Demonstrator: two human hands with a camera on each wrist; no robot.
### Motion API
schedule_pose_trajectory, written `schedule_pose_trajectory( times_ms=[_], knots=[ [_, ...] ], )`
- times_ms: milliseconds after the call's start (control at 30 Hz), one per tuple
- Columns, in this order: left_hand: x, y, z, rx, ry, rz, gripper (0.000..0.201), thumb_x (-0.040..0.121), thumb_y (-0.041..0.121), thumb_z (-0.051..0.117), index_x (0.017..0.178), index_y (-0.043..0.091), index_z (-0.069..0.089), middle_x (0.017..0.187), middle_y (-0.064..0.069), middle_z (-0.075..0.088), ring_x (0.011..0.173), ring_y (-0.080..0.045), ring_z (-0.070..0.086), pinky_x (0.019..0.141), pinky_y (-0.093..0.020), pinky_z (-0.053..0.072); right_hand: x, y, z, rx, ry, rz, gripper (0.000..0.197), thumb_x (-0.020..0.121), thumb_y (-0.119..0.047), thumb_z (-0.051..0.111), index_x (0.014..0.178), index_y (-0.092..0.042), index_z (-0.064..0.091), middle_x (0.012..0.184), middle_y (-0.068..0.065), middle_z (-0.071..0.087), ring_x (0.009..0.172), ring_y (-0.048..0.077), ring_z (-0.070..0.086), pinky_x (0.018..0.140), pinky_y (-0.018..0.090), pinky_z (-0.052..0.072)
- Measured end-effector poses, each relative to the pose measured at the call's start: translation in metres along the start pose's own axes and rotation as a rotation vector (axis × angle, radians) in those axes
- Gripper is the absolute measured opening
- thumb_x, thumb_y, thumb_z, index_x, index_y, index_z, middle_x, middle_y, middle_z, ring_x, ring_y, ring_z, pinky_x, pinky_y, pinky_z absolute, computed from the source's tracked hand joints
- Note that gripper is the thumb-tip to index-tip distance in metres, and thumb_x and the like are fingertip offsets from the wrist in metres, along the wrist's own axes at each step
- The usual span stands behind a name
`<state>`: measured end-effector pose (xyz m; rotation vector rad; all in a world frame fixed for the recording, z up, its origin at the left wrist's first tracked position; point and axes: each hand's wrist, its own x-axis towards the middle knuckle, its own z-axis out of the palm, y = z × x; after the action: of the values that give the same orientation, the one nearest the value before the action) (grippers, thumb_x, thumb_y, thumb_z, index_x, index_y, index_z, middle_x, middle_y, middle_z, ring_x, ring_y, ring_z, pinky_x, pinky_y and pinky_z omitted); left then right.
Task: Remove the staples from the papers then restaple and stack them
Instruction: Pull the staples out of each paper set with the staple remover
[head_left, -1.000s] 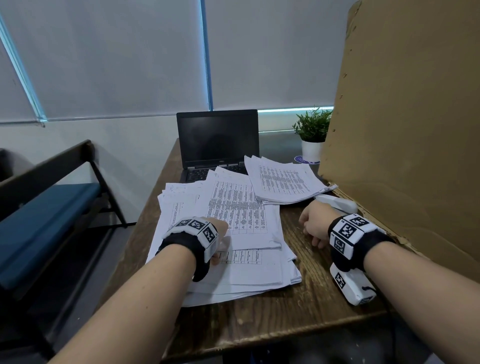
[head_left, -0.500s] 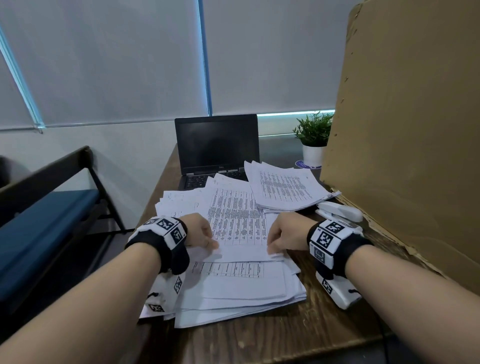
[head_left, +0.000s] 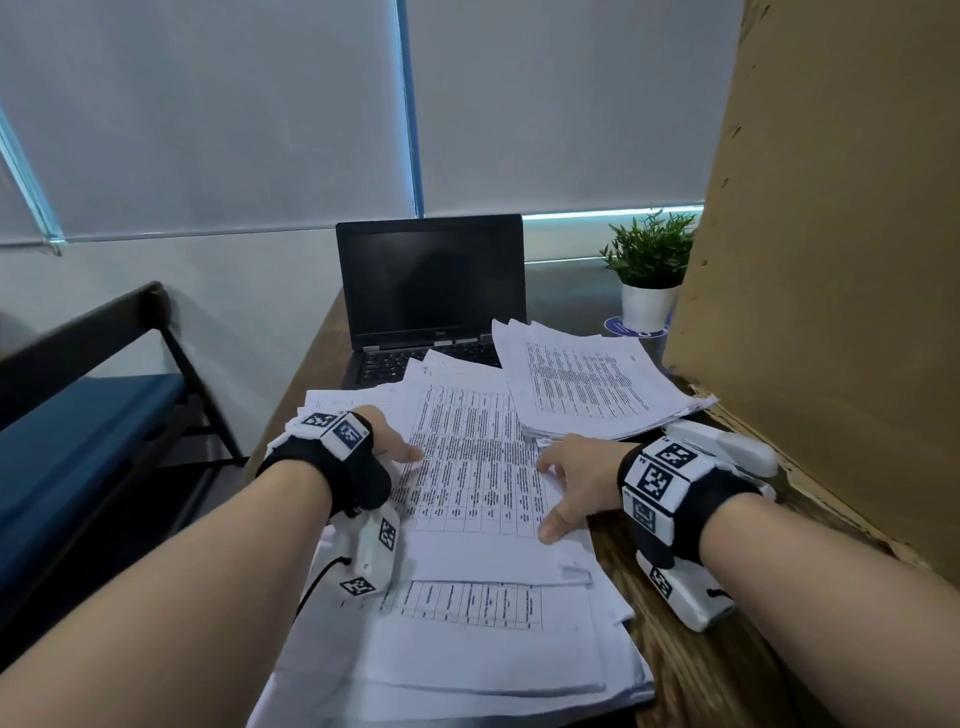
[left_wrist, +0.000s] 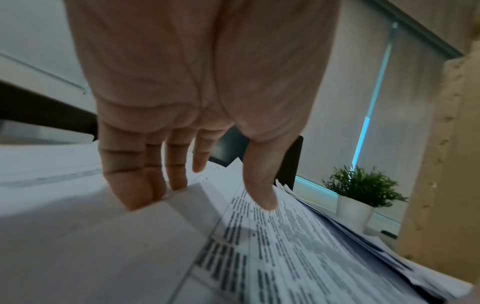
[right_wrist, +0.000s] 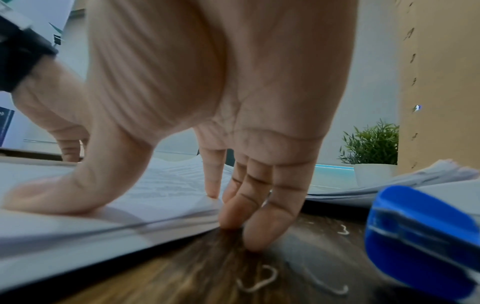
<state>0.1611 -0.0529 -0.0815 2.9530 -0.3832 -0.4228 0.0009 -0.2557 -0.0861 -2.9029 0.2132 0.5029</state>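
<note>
Top printed sheet (head_left: 483, 467) directly under both hands, long axis running away. Left hand (head_left: 387, 441) flat on left edge, fingers (left_wrist: 130, 185) extended; right hand (head_left: 571, 478) spread on right edge, nothing grasped.

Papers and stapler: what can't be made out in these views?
- Staples in the papers: too small in head view, blurred in both wrist views.
- Stapler: head view, right wrist hides its near part; right wrist view, cut by the edge.
- Left hand: head view, fingers behind the wristband.
</note>
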Motion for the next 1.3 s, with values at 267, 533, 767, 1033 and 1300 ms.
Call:
schedule_pose_trajectory(
  times_ms=[267, 533, 767, 1033, 1300],
  knots=[
    [0.013, -0.005, 0.014, -0.112, 0.085, -0.028, 0.044, 0.068, 0.045, 0.085, 0.084, 0.013, 0.059, 0.081, -0.001, 0.059, 0.086, -0.022, 0.057, 0.074, -0.028, 0.044, -0.001, 0.004, 0.001, -0.025, -0.002, -0.020, 0.095, 0.075, -0.058, 0.074, 0.150, -0.017, 0.032, 0.149, 0.003, 0.040, 0.133, 0.022, 0.043, 0.105, 0.032, 0.037],
    [-0.023, -0.025, 0.017, -0.065, 0.129, -0.070, 0.044, 0.059, 0.048, 0.086, 0.065, 0.016, 0.055, 0.074, -0.001, 0.060, 0.076, -0.020, 0.059, 0.065, -0.026, 0.050, -0.022, -0.010, 0.000, -0.125, -0.049, -0.032, 0.095, 0.076, -0.063, 0.070, 0.152, -0.021, 0.029, 0.152, 0.001, 0.039, 0.134, 0.022, 0.043, 0.105, 0.031, 0.036],
    [-0.041, -0.034, 0.018, -0.246, 0.043, -0.061, 0.077, 0.069, 0.047, 0.083, 0.125, 0.002, 0.056, 0.119, -0.011, 0.065, 0.104, -0.028, 0.063, 0.095, -0.040, 0.052, -0.036, -0.023, -0.001, -0.155, -0.034, -0.004, 0.091, 0.080, -0.055, 0.070, 0.153, -0.020, 0.028, 0.153, 0.000, 0.037, 0.135, 0.021, 0.041, 0.101, 0.027, 0.035],
    [-0.037, -0.028, 0.014, -0.250, 0.018, -0.051, 0.057, 0.074, 0.046, 0.080, 0.113, 0.009, 0.063, 0.121, -0.010, 0.063, 0.102, -0.025, 0.058, 0.095, -0.034, 0.049, -0.036, -0.028, -0.002, -0.088, -0.026, 0.023, 0.088, 0.080, -0.046, 0.075, 0.151, -0.016, 0.033, 0.150, 0.003, 0.043, 0.130, 0.022, 0.047, 0.095, 0.025, 0.038],
    [-0.044, -0.039, 0.012, -0.211, 0.140, -0.038, 0.060, 0.077, 0.060, 0.069, 0.115, 0.014, 0.065, 0.120, -0.004, 0.062, 0.111, -0.022, 0.057, 0.097, -0.030, 0.048, -0.035, -0.031, -0.001, -0.097, -0.030, 0.021, 0.088, 0.078, -0.046, 0.076, 0.151, -0.022, 0.033, 0.152, -0.002, 0.040, 0.134, 0.020, 0.044, 0.104, 0.031, 0.038]
  ],
)
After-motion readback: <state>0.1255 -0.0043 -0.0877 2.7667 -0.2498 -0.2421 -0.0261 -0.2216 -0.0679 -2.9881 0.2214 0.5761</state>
